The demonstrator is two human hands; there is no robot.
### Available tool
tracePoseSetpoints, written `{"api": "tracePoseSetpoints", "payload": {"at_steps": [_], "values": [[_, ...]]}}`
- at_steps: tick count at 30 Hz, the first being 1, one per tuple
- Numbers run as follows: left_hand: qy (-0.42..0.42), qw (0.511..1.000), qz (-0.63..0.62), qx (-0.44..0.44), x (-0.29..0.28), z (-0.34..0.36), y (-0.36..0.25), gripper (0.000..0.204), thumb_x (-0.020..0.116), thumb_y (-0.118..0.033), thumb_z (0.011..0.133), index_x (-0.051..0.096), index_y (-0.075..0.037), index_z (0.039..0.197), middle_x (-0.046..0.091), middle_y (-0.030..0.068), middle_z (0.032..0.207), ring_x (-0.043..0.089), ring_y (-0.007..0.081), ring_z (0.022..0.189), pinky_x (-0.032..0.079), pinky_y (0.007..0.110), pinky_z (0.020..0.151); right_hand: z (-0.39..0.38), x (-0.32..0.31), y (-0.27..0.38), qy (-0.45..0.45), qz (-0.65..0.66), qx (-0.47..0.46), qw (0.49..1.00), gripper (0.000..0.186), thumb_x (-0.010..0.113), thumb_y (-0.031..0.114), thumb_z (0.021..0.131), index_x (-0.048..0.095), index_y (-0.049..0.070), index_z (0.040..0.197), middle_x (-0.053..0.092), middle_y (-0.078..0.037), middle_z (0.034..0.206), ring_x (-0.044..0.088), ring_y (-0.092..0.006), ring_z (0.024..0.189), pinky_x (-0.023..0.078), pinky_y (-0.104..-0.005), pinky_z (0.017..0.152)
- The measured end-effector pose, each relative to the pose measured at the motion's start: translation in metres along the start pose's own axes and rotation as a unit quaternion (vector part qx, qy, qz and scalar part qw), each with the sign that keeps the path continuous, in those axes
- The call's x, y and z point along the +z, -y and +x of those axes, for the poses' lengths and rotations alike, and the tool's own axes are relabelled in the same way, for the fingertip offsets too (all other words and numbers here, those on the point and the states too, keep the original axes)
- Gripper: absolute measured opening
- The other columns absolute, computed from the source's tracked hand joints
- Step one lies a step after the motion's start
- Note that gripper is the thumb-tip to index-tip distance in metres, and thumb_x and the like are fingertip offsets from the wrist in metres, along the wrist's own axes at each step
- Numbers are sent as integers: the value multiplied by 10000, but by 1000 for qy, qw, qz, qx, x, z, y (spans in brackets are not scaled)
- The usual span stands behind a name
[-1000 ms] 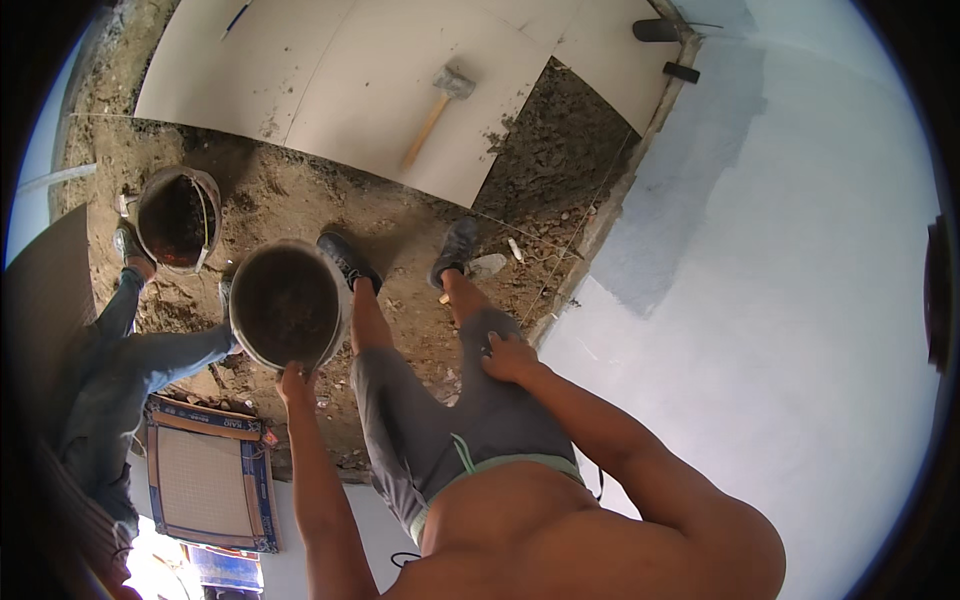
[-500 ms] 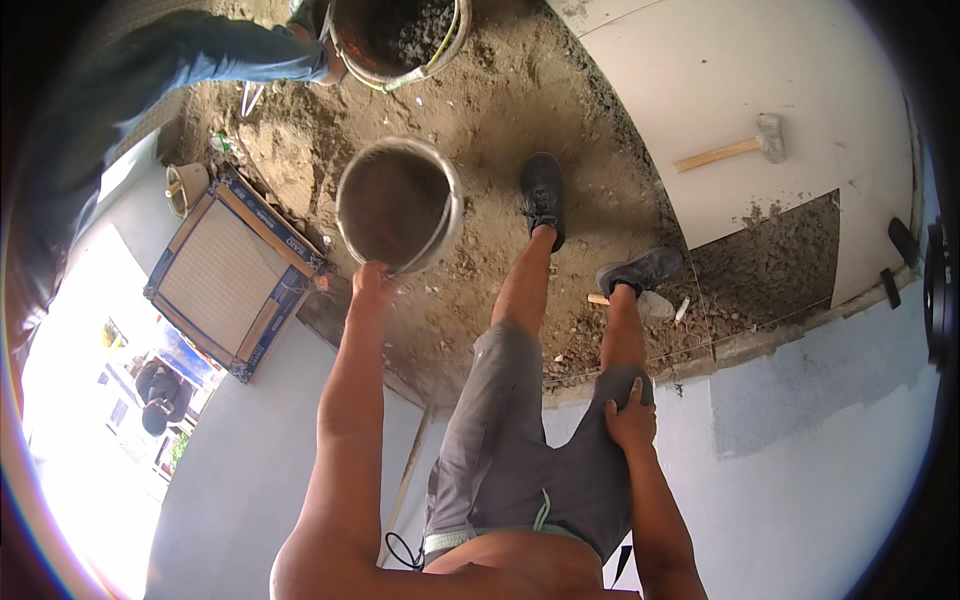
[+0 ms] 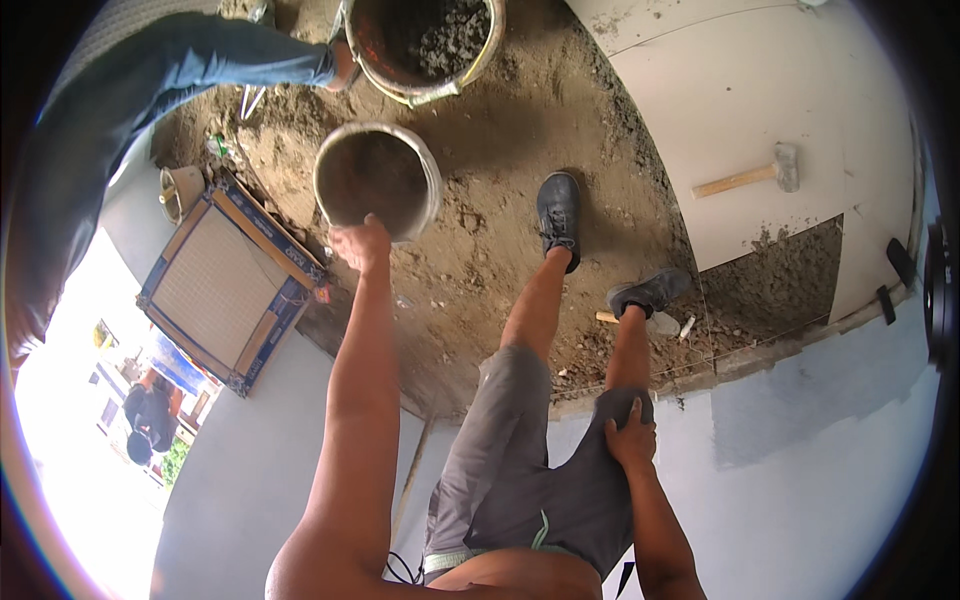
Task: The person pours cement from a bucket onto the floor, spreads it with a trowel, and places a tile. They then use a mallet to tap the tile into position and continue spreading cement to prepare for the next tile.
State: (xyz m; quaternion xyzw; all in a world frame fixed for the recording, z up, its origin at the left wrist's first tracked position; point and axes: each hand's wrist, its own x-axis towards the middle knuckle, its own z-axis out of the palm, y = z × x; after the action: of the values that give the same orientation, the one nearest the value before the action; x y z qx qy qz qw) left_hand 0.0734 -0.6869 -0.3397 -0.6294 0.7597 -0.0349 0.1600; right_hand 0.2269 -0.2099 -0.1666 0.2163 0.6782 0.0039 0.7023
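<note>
Left hand (image 3: 361,244): we gripped the bucket rim (image 3: 431,185), likely for control.
Right hand (image 3: 632,437): lay unclenched on our knee (image 3: 612,402), likely bracing.

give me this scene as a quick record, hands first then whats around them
left hand: gripping the near edge of a pale-rimmed bucket; rim or handle unclear
right hand: resting by the knee on grey shorts
second bucket: grey lumpy material inside
mallet: wooden-handled, lying on pale slabs
co-worker: jeans leg at upper left
</note>
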Motion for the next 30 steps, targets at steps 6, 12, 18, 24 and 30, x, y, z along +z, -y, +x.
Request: {"api": "tracePoseSetpoints", "payload": {"at_steps": [6, 12, 18, 24, 30], "values": [[6, 847, 32, 530, -46, -36, -126, 776, 679, -224, 808, 265, -29, 1435, 293, 160, 1494, 222, 298, 1413, 195, 423, 1150, -14, 4, 7, -1, 24, 12, 1000, 817, 588, 433, 827, 236, 97, 1483, 417, -368, 1242, 522, -467, 1094, 458, -484, 917], [188, 813, 163, 526, -31, -9, -199, 673, 703, -394, 748, 478, -122, 1321, 575, 171, 1251, 524, 339, 1191, 396, 435, 1017, -11, 18, 3, -11, 66, -2, 998, 808, 589, 428, 829, 246, 95, 1480, 398, -369, 1257, 495, -460, 1124, 442, -476, 941], [214, 776, 190, 561, -118, -36, -237, 448, 636, -482, 776, 672, -92, 994, 662, 170, 1029, 624, 344, 982, 487, 451, 814, -6, 27, -13, -22, 150, -12, 988, 770, 579, 448, 825, 308, 97, 1454, 419, -359, 1277, 495, -453, 1154, 436, -482, 951], [268, 684, 280, 618, -221, -228, -171, 425, 605, -454, 836, 662, -41, 918, 642, 203, 766, 646, 360, 755, 483, 449, 687, 65, 3, -65, -61, 319, -155, 933, 590, 539, 456, 855, 553, 5, 1235, 628, -246, 1099, 586, -384, 1076, 474, -455, 908], [349, 787, 265, 434, -458, -280, -80, 279, 756, -185, 735, 633, -38, 938, 643, 92, 788, 634, 173, 691, 509, 283, 618, 160, -76, -52, 250, 741, -422, 458, 638, 395, 570, 953, 418, 133, 1417, 503, -165, 1353, 527, -234, 1191, 435, -333, 982]]}}
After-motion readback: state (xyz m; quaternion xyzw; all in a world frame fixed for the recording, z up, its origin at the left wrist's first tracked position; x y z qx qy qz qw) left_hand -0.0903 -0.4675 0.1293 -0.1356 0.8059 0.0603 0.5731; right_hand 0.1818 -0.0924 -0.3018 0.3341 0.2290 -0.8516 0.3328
